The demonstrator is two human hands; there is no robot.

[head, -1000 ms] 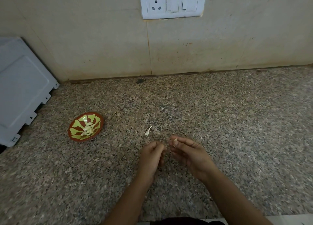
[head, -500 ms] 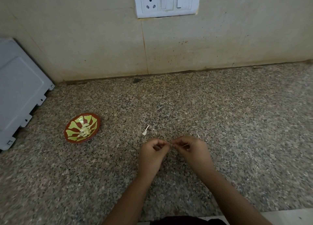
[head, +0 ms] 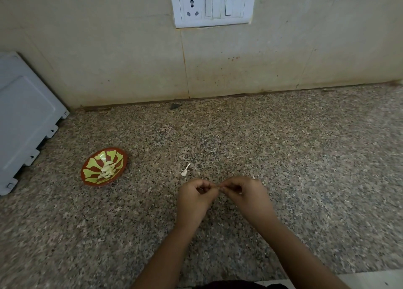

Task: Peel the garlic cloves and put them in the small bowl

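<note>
Hands closed in since a second ago, fingertips now meeting.
Left hand [head: 195,199] and right hand [head: 247,196] curl tight, pinching a tiny, mostly hidden garlic clove [head: 218,187] between them. Small bowl [head: 92,165] of peeled cloves [head: 106,170] sits at 10 o'clock, well apart; peel scrap [head: 185,170] at 11.

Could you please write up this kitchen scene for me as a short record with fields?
surface: speckled granite counter
small bowl: left of hands, holds peeled cloves
left hand: pinches garlic clove, mostly hidden
right hand: pinches same clove
peel scrap: on counter, beyond hands
wall: socket panel
</note>
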